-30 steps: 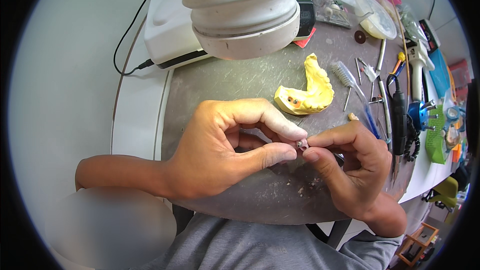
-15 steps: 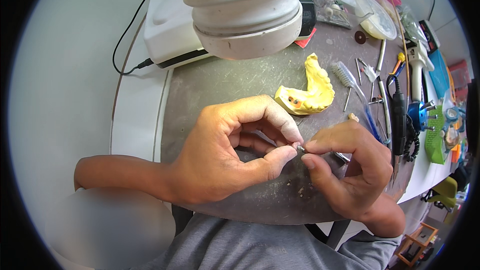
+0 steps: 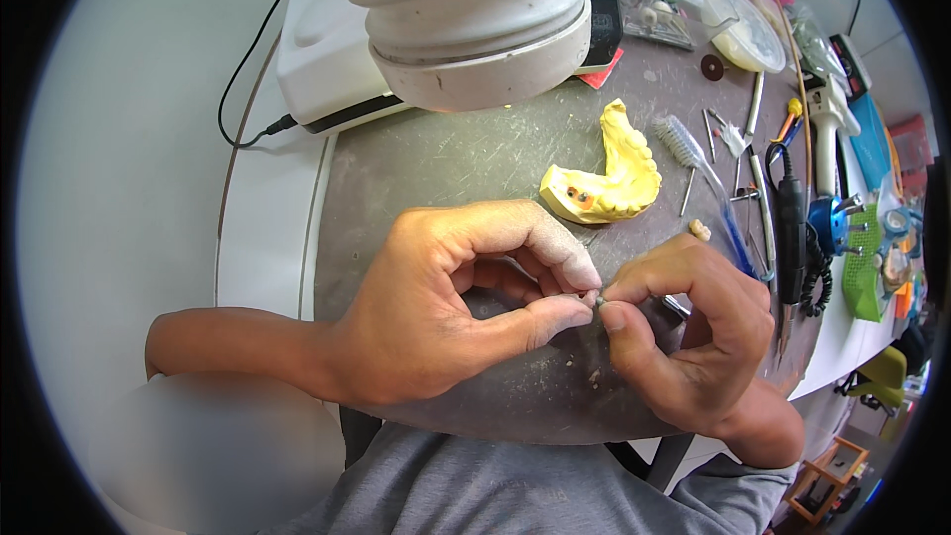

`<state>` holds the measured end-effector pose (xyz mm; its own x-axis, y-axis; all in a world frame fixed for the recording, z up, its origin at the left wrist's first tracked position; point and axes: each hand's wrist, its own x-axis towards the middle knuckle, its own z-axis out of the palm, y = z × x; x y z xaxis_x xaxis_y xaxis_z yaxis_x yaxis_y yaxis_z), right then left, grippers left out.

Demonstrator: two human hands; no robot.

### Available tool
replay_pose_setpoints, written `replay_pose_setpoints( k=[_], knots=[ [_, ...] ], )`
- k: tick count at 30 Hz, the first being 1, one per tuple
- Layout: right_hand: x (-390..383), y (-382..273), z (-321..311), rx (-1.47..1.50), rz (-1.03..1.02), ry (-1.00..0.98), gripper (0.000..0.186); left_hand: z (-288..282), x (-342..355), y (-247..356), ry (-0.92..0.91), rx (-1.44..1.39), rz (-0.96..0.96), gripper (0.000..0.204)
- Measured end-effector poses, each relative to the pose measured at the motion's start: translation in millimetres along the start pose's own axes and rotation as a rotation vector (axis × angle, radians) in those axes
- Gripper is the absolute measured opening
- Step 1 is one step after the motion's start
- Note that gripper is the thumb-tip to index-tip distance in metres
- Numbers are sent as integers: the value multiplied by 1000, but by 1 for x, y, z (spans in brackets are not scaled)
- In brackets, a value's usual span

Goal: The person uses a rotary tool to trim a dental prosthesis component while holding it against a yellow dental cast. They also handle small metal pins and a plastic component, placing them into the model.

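Observation:
My left hand [image 3: 426,307] is closed in a pinch, its thumb and index fingertips holding a tiny pale pinkish piece [image 3: 588,298]; fine white dust coats the index finger. Against it, my right hand [image 3: 693,337] pinches a tiny metal part [image 3: 600,303] between thumb and index finger; both pieces are mostly covered by fingertips. A shiny metal tool end [image 3: 676,307] shows beside the curled right fingers; whether they hold it I cannot tell. Beyond my hands sits a yellow dental cast [image 3: 626,173] with dark holes at its near left end. A small tooth-coloured piece [image 3: 699,230] lies nearby.
A white ribbed suction hose [image 3: 475,30] hangs over the bench before a white box [image 3: 327,59]. To the right lie a toothbrush [image 3: 693,154], thin metal tools, a black corded handpiece [image 3: 790,228] and a blue holder [image 3: 830,223]. Plastic tubs stand at the far right.
The fingertips have shifted slightly and the metal part shows less between them. The view has moved a little, uncovering more of the small tooth-coloured piece and the metal tool end.

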<state>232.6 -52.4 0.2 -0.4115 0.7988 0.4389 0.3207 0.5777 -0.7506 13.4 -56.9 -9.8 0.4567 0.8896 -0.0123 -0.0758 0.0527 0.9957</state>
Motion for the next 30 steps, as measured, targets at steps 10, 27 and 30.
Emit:
replay_pose_setpoints(
  k=[10,27,30],
  knots=[
    [-2,2,-1,-15,1,-4,17,1,0,5,21,-18,-97,16],
    [-4,5,2,-91,-71,13,19,0,1,-1,3,15,24,17],
    [-3,3,1,-78,-24,11,18,1,0,0,23,-22,-5,17]
  ],
)
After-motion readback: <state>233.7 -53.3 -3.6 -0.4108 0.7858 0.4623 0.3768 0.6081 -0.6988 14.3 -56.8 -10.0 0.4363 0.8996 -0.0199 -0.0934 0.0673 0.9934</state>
